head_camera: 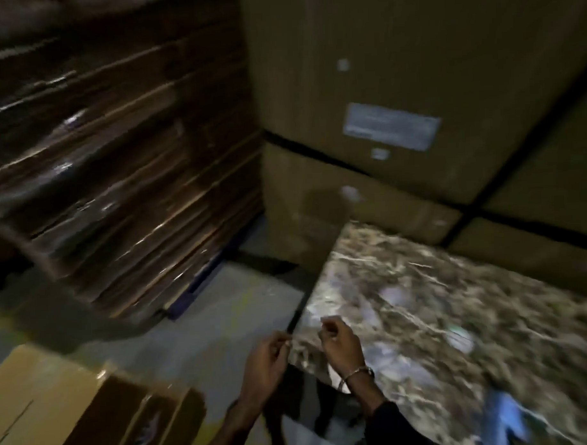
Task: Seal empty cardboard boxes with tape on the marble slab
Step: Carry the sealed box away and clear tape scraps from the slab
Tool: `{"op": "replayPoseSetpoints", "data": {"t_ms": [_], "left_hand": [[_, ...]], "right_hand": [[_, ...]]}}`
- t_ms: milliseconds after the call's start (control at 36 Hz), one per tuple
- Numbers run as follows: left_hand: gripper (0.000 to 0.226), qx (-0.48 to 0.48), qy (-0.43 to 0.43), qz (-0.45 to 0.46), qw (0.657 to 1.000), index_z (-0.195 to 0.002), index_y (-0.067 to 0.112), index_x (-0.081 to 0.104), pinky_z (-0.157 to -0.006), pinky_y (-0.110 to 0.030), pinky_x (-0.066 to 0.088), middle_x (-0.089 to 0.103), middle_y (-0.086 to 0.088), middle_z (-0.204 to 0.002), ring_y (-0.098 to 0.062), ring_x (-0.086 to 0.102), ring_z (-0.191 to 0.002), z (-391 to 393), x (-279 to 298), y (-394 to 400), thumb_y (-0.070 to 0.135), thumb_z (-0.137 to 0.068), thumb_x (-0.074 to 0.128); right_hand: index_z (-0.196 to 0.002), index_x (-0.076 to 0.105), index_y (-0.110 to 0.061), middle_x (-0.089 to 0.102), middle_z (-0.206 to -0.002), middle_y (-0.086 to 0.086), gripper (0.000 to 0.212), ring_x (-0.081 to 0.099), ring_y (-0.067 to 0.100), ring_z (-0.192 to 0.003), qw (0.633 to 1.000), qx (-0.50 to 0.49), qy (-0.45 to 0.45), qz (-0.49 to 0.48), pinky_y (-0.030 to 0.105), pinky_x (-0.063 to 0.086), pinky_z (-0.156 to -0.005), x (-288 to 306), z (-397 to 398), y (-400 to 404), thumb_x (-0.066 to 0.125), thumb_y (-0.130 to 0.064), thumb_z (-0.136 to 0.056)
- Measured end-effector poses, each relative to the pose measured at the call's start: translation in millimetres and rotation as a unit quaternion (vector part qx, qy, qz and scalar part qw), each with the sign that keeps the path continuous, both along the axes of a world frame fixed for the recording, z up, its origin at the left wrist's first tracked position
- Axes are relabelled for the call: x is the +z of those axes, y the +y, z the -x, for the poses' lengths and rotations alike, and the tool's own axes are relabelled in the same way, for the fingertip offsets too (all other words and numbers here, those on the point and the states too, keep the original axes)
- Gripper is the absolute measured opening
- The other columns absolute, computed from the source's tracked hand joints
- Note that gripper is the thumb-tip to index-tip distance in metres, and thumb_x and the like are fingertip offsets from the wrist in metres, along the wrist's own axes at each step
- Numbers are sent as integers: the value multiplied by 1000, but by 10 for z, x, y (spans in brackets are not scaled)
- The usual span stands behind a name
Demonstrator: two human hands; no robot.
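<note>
Cardboard box (102,408), low at your left beside the marble slab (455,316): likely light, stiff-walled, flaps floppy, so take it by opposite edges; your left hand (265,366) and right hand (341,345) have fingers curled, seemingly pinching something clear, blurred.

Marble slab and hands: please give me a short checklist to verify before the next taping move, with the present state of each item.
1. Box on the marble slab ready for sealing: not ok, no box stands on it.
2. Box within reach: ok, a cardboard box lies low on the left, on the floor.
3. Tape in the hands: cannot tell; left hand and right hand have curled fingers, perhaps pinching a clear strip, but the picture is blurred.
4. Tape roll or dispenser: cannot tell, none is recognisable.
5. Supply of flat cartons: ok, a tall stack stands left.
</note>
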State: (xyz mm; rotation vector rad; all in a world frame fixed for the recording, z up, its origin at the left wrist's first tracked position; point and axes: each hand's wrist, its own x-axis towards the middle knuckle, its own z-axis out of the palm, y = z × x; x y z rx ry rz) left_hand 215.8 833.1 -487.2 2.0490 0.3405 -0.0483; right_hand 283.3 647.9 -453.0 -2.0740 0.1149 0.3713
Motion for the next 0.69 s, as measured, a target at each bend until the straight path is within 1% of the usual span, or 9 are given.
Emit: {"op": "replayPoseSetpoints", "data": {"t_ms": [139, 194, 250, 306, 389, 472, 528, 611, 694], "left_hand": [[15, -134, 18, 42, 990, -99, 38, 75, -69, -35, 58, 76, 13, -81, -5, 70, -70, -454, 23, -1333, 40, -94, 62], [12, -191, 13, 42, 981, -98, 38, 76, -70, -34, 59, 78, 12, -84, -5, 72, -75, -564, 11, -1770, 39, -96, 64], [18, -243, 7, 41, 969, -102, 42, 75, -77, -37, 61, 78, 14, -88, -8, 75, -82, -641, 40, -2154, 52, -95, 61], [24, -300, 16, 28, 953, -106, 48, 72, -80, -41, 62, 78, 13, -89, -11, 76, -83, -718, 22, -2515, 60, -90, 58], [23, -362, 10, 19, 932, -107, 53, 70, -80, -43, 62, 78, 14, -91, -11, 76, -82, -774, 28, -2919, 59, -89, 57], [19, -423, 18, 11, 906, -104, 61, 69, -83, -40, 62, 77, 20, -93, -8, 76, -83, -764, -51, -3337, 56, -89, 57], [20, -457, 26, 2, 889, -102, 57, 70, -83, -41, 62, 78, 18, -91, -8, 76, -81, -680, -68, -3634, 59, -88, 57], [15, -506, 29, -19, 862, -100, 45, 75, -80, -37, 61, 78, 17, -91, -4, 75, -79, -456, -18, -4076, 51, -94, 62], [18, -560, 30, -29, 828, -98, 39, 75, -79, -33, 58, 78, 18, -92, -2, 74, -82, -155, -83, -4490, 48, -93, 60]], "right_hand": [[-100, 62, -38, 70, -96, -6, 25, 67, 17, -91, 994, -105, 6, 28, 8, 43, -69, -78, -43, -1462, 67, -14, -95], [-105, 66, -30, 68, -94, -5, 18, 66, 19, -90, 986, -162, 18, 28, 14, 41, -66, -25, 6, -1962, 65, -15, -95], [-112, 69, -21, 64, -94, -5, 18, 62, 16, -86, 974, -222, 19, 29, 19, 38, -68, 31, 94, -2390, 63, -15, -96], [-110, 70, -20, 63, -89, -4, 17, 58, 14, -75, 956, -291, 6, 21, 21, 39, -67, 83, 235, -2796, 62, -14, -96], [-107, 65, -25, 65, -83, -2, 11, 56, 1, -63, 941, -338, -3, 14, 9, 40, -53, 156, 497, -3190, 60, -18, -100], [-109, 66, -21, 70, -96, 2, 9, 65, 17, -83, 916, -402, -2, 10, 22, 45, -66, 172, 885, -3559, 60, -22, -102], [-108, 68, -19, 69, -100, 3, 11, 65, 21, -94, 894, -448, -1, 2, 28, 48, -78, 171, 1207, -3768, 64, -18, -98], [-119, 66, -16, 65, -102, -1, 20, 62, 18, -93, 877, -481, -4, 15, 26, 46, -80, 186, 1694, -4058, 64, -21, -100], [-122, 64, -22, 66, -106, 1, 20, 62, 23, -94, 845, -532, 46, 16, 33, 49, -82, 41, 2243, -4320, 60, -25, -102]]}}
